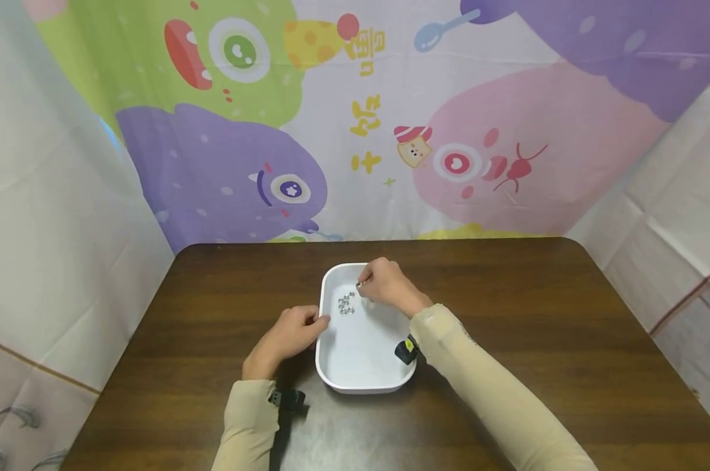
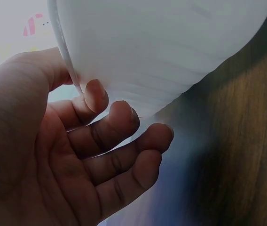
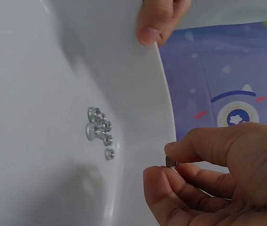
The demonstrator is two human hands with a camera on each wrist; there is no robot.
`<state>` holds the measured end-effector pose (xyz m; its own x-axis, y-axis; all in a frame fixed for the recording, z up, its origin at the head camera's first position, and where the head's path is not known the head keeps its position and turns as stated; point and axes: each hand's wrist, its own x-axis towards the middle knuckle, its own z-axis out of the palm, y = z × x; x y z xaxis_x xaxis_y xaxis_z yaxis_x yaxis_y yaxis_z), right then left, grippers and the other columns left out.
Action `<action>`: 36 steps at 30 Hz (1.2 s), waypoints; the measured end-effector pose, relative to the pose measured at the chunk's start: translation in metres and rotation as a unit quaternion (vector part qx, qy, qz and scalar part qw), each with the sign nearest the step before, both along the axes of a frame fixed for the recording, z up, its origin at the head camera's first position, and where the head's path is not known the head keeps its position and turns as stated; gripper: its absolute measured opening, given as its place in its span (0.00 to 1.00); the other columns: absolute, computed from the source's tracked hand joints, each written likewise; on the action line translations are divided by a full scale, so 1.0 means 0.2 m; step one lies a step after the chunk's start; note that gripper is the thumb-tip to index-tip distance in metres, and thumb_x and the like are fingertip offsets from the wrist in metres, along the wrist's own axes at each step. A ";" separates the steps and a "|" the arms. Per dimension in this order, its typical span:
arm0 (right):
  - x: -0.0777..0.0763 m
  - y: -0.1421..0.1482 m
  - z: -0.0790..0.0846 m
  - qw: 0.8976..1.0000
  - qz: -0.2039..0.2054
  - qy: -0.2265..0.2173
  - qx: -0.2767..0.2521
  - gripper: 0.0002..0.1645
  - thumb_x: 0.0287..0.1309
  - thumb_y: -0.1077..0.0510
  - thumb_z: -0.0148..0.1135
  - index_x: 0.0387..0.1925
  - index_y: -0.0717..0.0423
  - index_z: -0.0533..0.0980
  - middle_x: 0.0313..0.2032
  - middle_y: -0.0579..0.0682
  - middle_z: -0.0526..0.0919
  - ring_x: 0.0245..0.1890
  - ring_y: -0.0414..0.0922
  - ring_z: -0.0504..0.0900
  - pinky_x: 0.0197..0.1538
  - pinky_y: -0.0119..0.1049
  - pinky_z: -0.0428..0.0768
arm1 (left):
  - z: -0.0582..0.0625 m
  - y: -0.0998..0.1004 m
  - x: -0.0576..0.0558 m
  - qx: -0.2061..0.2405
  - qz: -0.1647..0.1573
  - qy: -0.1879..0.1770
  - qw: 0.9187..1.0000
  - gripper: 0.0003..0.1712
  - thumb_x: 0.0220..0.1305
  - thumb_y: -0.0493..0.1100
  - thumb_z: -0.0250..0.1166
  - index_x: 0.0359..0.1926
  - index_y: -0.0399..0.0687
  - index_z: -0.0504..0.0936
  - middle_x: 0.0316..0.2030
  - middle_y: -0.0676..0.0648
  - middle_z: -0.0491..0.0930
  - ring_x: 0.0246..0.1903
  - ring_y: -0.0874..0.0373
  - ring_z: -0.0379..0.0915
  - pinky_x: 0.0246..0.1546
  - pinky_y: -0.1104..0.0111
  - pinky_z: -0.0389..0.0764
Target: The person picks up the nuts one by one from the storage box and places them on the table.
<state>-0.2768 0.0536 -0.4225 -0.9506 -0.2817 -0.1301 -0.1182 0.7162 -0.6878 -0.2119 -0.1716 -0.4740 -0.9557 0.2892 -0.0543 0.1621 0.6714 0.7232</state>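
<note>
A white tray (image 1: 366,366) stands on the table. My left hand (image 1: 292,333) holds its left rim, thumb over the edge on the inside. In the left wrist view, the curled fingers (image 2: 121,115) lie along the outer wall. Above the tray's far end, my right hand (image 1: 387,286) pinches a small metal nut (image 3: 171,162) between thumb and fingertips; the fingers partly hide it. Several shiny metal nuts (image 1: 345,304) lie clustered on the tray floor toward the left wall. The right wrist view shows these loose nuts (image 3: 100,125) close together, one slightly apart.
The dark brown wooden table (image 1: 213,288) extends on both sides of the tray. A cartoon-print curtain (image 1: 366,196) hangs behind its far edge. Black wrist devices (image 1: 406,350) are strapped at both sleeves.
</note>
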 end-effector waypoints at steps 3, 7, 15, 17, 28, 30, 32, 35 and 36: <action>0.00 0.01 0.01 1.000 0.005 0.004 -0.003 0.12 0.59 0.62 0.68 0.45 0.62 0.84 0.39 0.54 0.88 0.30 0.43 0.84 0.38 0.35 0.81 | 0.00 0.00 0.00 0.000 -0.001 -0.002 1.000 0.18 0.72 0.47 0.60 0.23 0.48 0.73 0.19 0.52 0.71 0.22 0.59 0.67 0.26 0.67 0.68; 0.00 0.01 0.04 1.000 0.009 0.013 -0.002 0.12 0.59 0.63 0.68 0.45 0.62 0.84 0.39 0.54 0.87 0.30 0.43 0.83 0.38 0.35 0.81 | 0.00 0.00 0.00 -0.002 0.001 -0.009 1.000 0.18 0.72 0.48 0.60 0.23 0.49 0.73 0.19 0.52 0.71 0.22 0.59 0.67 0.26 0.68 0.68; 0.00 0.05 0.07 0.999 0.010 0.036 0.001 0.10 0.59 0.63 0.67 0.43 0.61 0.85 0.37 0.54 0.87 0.30 0.43 0.83 0.39 0.35 0.81 | 0.01 0.00 0.01 0.000 0.006 -0.021 1.000 0.18 0.72 0.49 0.60 0.25 0.49 0.74 0.20 0.51 0.72 0.23 0.58 0.68 0.27 0.66 0.68; 0.00 0.07 0.07 0.999 0.012 0.036 0.000 0.10 0.60 0.62 0.67 0.43 0.61 0.85 0.38 0.54 0.87 0.31 0.43 0.83 0.39 0.35 0.81 | 0.01 -0.01 0.01 0.001 0.007 -0.023 1.000 0.18 0.72 0.49 0.60 0.25 0.49 0.74 0.20 0.51 0.72 0.23 0.57 0.68 0.27 0.66 0.69; 0.00 0.16 0.08 0.998 0.018 0.063 -0.012 0.10 0.63 0.60 0.66 0.44 0.61 0.84 0.40 0.55 0.87 0.38 0.47 0.83 0.40 0.37 0.82 | 0.00 -0.01 0.01 0.017 0.002 -0.024 1.000 0.20 0.73 0.48 0.61 0.22 0.48 0.73 0.18 0.51 0.71 0.21 0.58 0.67 0.26 0.67 0.69; 0.00 0.18 0.09 0.997 0.022 0.074 -0.011 0.10 0.63 0.60 0.66 0.44 0.61 0.84 0.40 0.55 0.87 0.39 0.48 0.84 0.41 0.37 0.82 | 0.00 -0.01 0.01 0.021 0.003 -0.030 0.999 0.20 0.73 0.48 0.61 0.22 0.48 0.73 0.17 0.51 0.71 0.20 0.58 0.67 0.25 0.67 0.69; 0.00 0.20 0.09 0.996 0.026 0.080 -0.012 0.10 0.63 0.60 0.66 0.43 0.61 0.84 0.40 0.55 0.87 0.39 0.48 0.84 0.41 0.38 0.82 | 0.00 -0.01 0.01 0.026 0.004 -0.031 0.999 0.21 0.73 0.48 0.60 0.22 0.47 0.72 0.16 0.51 0.71 0.19 0.58 0.67 0.25 0.66 0.69; 0.00 0.24 0.09 0.996 0.029 0.081 -0.012 0.09 0.63 0.60 0.66 0.43 0.60 0.84 0.39 0.54 0.87 0.38 0.47 0.83 0.41 0.37 0.81 | 0.00 -0.01 0.02 0.029 0.002 -0.027 0.999 0.21 0.74 0.48 0.60 0.22 0.46 0.72 0.16 0.51 0.70 0.20 0.59 0.67 0.24 0.66 0.68; -0.01 0.25 0.09 0.996 0.029 0.081 -0.011 0.09 0.63 0.60 0.66 0.43 0.60 0.84 0.39 0.54 0.87 0.38 0.47 0.83 0.40 0.37 0.81 | 0.00 -0.01 0.02 0.028 0.002 -0.026 0.999 0.21 0.74 0.48 0.60 0.23 0.46 0.72 0.17 0.51 0.70 0.20 0.59 0.67 0.25 0.66 0.68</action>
